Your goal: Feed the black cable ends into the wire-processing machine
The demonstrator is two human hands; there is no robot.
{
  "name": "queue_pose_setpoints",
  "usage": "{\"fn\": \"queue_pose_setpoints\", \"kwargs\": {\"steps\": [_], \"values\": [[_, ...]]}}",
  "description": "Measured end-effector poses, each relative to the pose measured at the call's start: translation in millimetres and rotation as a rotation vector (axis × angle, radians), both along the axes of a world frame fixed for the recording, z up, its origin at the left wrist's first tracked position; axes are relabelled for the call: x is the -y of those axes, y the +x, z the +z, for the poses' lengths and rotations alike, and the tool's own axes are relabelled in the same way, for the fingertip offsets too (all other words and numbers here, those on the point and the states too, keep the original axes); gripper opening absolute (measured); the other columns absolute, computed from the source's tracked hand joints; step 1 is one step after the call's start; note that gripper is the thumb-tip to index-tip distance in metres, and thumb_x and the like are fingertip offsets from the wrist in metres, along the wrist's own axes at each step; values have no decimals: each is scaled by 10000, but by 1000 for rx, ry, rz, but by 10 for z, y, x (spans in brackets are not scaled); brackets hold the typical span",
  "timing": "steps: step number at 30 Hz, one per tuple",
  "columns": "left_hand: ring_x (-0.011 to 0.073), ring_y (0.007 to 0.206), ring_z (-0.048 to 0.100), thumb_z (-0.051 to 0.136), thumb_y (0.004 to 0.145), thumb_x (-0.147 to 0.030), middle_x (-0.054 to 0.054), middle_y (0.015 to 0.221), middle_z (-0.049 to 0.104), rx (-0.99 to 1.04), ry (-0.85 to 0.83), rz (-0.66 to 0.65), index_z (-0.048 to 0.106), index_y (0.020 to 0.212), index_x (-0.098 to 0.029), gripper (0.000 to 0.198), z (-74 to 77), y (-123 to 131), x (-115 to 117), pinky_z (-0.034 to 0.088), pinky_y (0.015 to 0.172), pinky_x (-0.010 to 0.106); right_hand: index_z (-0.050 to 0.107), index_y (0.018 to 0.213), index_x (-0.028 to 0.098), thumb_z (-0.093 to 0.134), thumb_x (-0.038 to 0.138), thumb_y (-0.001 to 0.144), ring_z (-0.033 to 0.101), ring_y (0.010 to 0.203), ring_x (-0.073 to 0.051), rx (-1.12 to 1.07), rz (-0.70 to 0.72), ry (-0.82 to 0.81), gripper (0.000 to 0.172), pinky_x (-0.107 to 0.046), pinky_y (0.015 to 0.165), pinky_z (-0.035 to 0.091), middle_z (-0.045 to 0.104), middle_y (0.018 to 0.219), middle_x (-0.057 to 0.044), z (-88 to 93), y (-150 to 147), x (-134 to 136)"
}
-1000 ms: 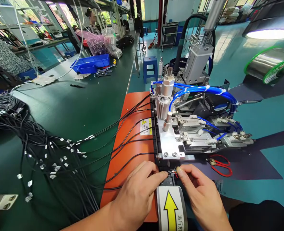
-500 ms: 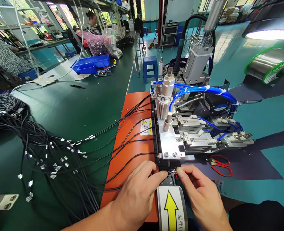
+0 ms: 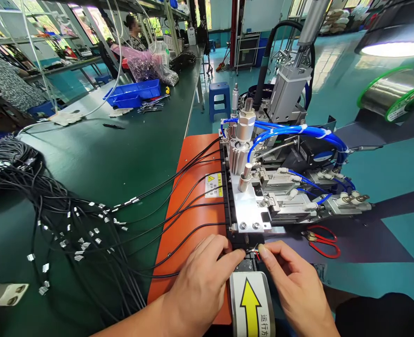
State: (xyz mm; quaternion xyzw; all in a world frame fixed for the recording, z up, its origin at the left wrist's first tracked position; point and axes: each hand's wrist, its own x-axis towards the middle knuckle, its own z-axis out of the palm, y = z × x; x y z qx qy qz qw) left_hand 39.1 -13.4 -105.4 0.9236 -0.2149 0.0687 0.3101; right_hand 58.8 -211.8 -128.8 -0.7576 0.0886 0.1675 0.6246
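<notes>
At the near end of the machine, my left hand is closed on a black cable that runs in from the left. Thin coloured wires, red and white among them, fan out of its stripped end. My right hand pinches at these wires between thumb and forefinger. The wire tips are partly hidden by the fingertips. Both hands hover at a small black fixture, just beyond a plate with a yellow arrow.
More black cables cross the orange plate to a bundle with silver tags. Red-handled scissors lie right of the machine. A solder spool and a lamp stand at right. A person sits far back.
Both hands keep almost the same place, with the wires between the fingers shifting only slightly. The whole view has moved a few pixels.
</notes>
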Motion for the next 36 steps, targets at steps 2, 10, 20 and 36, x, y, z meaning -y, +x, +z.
{"fn": "queue_pose_setpoints", "kwargs": {"steps": [2, 10, 20, 36], "values": [[217, 862, 547, 433, 930, -6, 93, 955, 571, 13, 18, -3, 654, 1192, -158, 375, -1, 2, 0, 546, 718, 334, 705, 946, 235, 644, 614, 877, 578, 672, -144, -12, -12, -5, 390, -198, 611, 462, 683, 756, 19, 16, 3, -14], [216, 833, 537, 422, 977, -68, 101, 934, 571, 108, 68, -4, 663, 1174, -124, 316, -11, 12, 11, 539, 710, 350, 700, 892, 224, 612, 634, 878, 584, 651, -169, 8, -14, -73, 420, -235, 592, 455, 660, 718, 5, 28, 24, -31], [208, 794, 520, 420, 993, -80, 99, 889, 572, 107, 62, -42, 665, 1158, -118, 297, -3, 31, -1, 501, 680, 329, 657, 894, 243, 561, 618, 917, 566, 609, -147, 32, -24, -107, 387, -204, 540, 445, 643, 692, 25, -12, -28, -68], [207, 784, 501, 458, 981, -93, 92, 886, 571, 111, 65, -38, 657, 1161, -126, 270, -40, 28, -7, 482, 669, 329, 767, 1003, 193, 677, 584, 866, 649, 793, -216, -116, 55, 108, 424, -257, 701, 551, 727, 862, -53, -44, -76, 85]]}}
